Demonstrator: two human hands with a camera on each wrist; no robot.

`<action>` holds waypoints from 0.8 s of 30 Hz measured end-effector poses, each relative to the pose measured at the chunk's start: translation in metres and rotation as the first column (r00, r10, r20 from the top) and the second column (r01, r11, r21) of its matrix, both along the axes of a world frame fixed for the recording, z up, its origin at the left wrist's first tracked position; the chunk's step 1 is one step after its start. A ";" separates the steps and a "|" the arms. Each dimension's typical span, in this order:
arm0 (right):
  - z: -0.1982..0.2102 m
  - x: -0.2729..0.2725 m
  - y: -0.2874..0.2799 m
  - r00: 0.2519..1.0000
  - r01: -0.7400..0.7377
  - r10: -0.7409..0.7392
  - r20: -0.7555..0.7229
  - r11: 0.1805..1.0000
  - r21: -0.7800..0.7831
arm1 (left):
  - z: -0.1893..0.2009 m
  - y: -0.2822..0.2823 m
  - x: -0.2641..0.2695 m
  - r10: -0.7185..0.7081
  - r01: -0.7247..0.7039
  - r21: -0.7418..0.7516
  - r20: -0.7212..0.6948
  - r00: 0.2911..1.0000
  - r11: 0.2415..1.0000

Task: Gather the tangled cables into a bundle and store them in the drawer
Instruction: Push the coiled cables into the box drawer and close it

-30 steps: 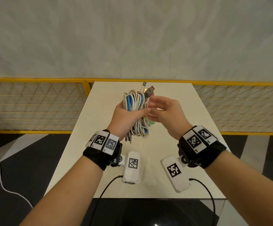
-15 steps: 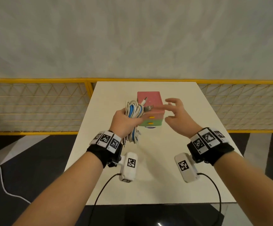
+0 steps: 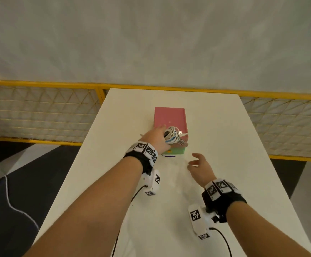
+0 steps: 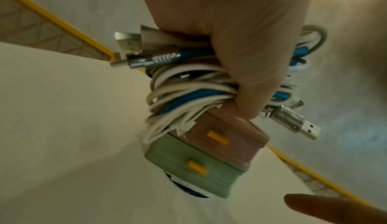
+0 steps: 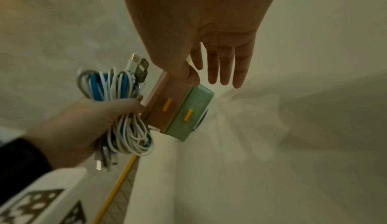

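My left hand point(image 3: 155, 139) grips a coiled bundle of white and blue cables point(image 3: 172, 135), holding it over the front edge of a small drawer box point(image 3: 169, 117) with a pink top. In the left wrist view the fingers wrap the cable bundle point(image 4: 188, 91), and USB plugs stick out both sides. Below it sit a pink drawer point(image 4: 228, 141) and a green drawer point(image 4: 188, 163), both closed, each with a yellow handle. My right hand point(image 3: 200, 166) hovers open in front of the box, fingers spread point(image 5: 222, 65), holding nothing.
The white table point(image 3: 225, 145) carries only the drawer box, near its middle. A yellow rail with wire mesh point(image 3: 39, 112) runs behind and beside the table. A dark floor with a white cord point(image 3: 9, 201) lies to the left.
The left hand carried the cable bundle forward, over the drawer box's front edge. The right hand let go of the plug, dropped and drew back toward the table in front of the box.
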State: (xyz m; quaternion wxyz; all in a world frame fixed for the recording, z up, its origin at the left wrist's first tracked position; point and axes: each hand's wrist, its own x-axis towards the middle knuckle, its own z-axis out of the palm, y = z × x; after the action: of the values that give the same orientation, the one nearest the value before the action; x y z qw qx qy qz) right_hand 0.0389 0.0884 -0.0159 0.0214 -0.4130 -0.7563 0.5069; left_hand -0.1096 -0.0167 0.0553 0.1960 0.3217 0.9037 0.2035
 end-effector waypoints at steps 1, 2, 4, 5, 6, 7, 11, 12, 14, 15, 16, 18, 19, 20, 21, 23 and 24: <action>-0.006 -0.005 0.002 1.000 -0.010 0.010 0.014 1.000 0.004 | -0.004 0.003 -0.001 -0.020 0.019 -0.048 -0.021 1.000 0.999; -0.011 -0.012 0.004 0.999 -0.019 0.018 0.026 1.000 0.005 | -0.009 0.005 -0.002 -0.029 0.026 -0.071 -0.049 0.998 0.997; -0.019 -0.029 0.004 0.999 -0.032 0.032 0.024 0.999 -0.017 | -0.016 0.005 -0.004 -0.036 0.030 -0.060 -0.085 0.996 0.998; -0.024 -0.039 0.006 1.000 -0.028 0.028 -0.004 0.998 -0.052 | -0.016 0.006 -0.006 -0.038 0.033 -0.048 -0.090 0.995 0.998; -0.029 -0.050 0.006 0.999 0.001 -0.006 -0.043 0.993 -0.115 | -0.016 0.007 -0.009 -0.036 0.033 -0.040 -0.091 0.995 0.999; -0.035 -0.061 0.007 0.994 0.050 -0.068 -0.082 0.978 -0.203 | -0.014 0.007 -0.012 -0.031 0.028 -0.035 -0.088 0.996 0.999; -0.042 -0.086 0.007 0.943 0.211 -0.298 -0.146 0.878 -0.431 | -0.013 0.009 -0.017 -0.013 0.011 -0.029 -0.050 0.999 1.000; -0.041 -0.087 0.005 0.927 0.231 -0.338 -0.159 0.853 -0.469 | -0.014 0.009 -0.018 -0.016 0.014 -0.025 -0.055 0.998 1.000; -0.037 -0.081 0.000 0.907 0.245 -0.375 -0.192 0.839 -0.485 | -0.017 0.008 -0.019 -0.023 0.020 -0.034 -0.069 0.997 0.999; -0.038 -0.075 -0.004 0.908 0.243 -0.368 -0.203 0.854 -0.460 | -0.018 0.008 -0.019 -0.024 0.021 -0.035 -0.072 0.997 0.999; -0.037 -0.067 -0.008 0.915 0.237 -0.349 -0.204 0.872 -0.428 | -0.019 0.008 -0.020 -0.023 0.020 -0.035 -0.073 0.997 0.999; -0.039 -0.048 -0.017 0.933 0.228 -0.314 -0.177 0.894 -0.385 | -0.020 0.009 -0.020 -0.030 0.027 -0.038 -0.076 0.997 0.999; -0.040 -0.040 -0.020 0.944 0.227 -0.296 -0.148 0.904 -0.363 | -0.020 0.009 -0.020 -0.035 0.031 -0.043 -0.080 0.996 0.999; -0.042 -0.034 -0.021 0.957 0.226 -0.271 -0.104 0.920 -0.319 | -0.020 0.009 -0.020 -0.037 0.033 -0.047 -0.082 0.996 0.998; -0.041 -0.032 -0.019 0.966 0.233 -0.252 -0.051 0.943 -0.238 | -0.020 0.009 -0.020 -0.038 0.034 -0.049 -0.080 0.996 0.998; -0.036 -0.038 -0.011 0.967 0.255 -0.255 0.012 0.964 -0.069 | -0.019 0.009 -0.020 -0.037 0.033 -0.050 -0.080 0.996 0.998; -0.035 -0.045 -0.006 0.967 0.255 -0.255 0.001 0.967 -0.004 | -0.019 0.009 -0.020 -0.038 0.034 -0.050 -0.083 0.996 0.998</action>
State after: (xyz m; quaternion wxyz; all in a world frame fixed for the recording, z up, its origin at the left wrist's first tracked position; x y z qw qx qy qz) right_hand -0.0061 0.0822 -0.0505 0.0852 -0.5070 -0.6960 0.5013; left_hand -0.1297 -0.0078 0.0359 0.1690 0.3412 0.9100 0.1642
